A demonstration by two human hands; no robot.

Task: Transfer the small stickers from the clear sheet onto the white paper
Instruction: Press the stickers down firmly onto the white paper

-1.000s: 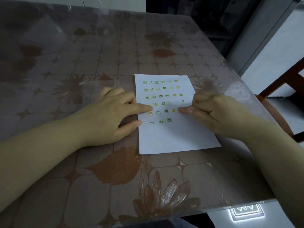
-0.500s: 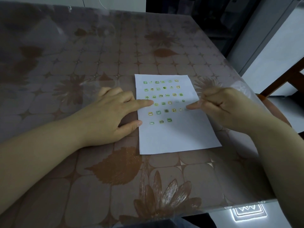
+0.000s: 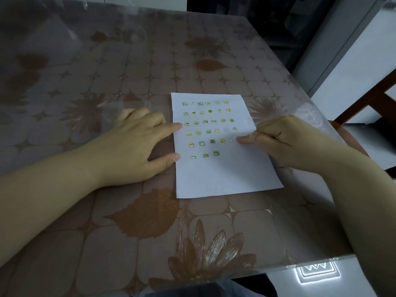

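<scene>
White paper: your white paper (image 3: 225, 172) is a flat matte rectangle lying on the table, slightly turned, its lower half bare.
Stickers: small stickers (image 3: 209, 123), green and yellow rounded squares, sit in rows across the paper's upper half; the lowest row holds three.
Clear sheet: you cannot pick out the clear sheet with any certainty; a faint glossy film near your left fingers may be it.
Left hand: your left hand (image 3: 137, 144) lies palm down just left of the paper, fingers spread and extended, holding nothing. The index fingertip and the thumb tip press on the paper's left edge.
Right hand: your right hand (image 3: 285, 140) is curled loosely, knuckles bent, with the index finger and thumb drawn together and their tips low over the paper near its right edge, beside the end of the fifth row. You cannot tell whether a sticker sits between those tips.
Table: the table (image 3: 128, 232) wears a brown cloth printed with rounded squares, leaves and flowers under a shiny clear plastic cover that catches glare.
Edges: the near edge of the table runs close below your forearms; the right edge slants away just beyond your right wrist, where the plastic cover overhangs.
Open room: wide bare tabletop lies beyond and to the left of the paper, and a broad strip lies between the paper and the near edge.
Chair: a wooden chair (image 3: 368, 99) stands off the right edge.
</scene>
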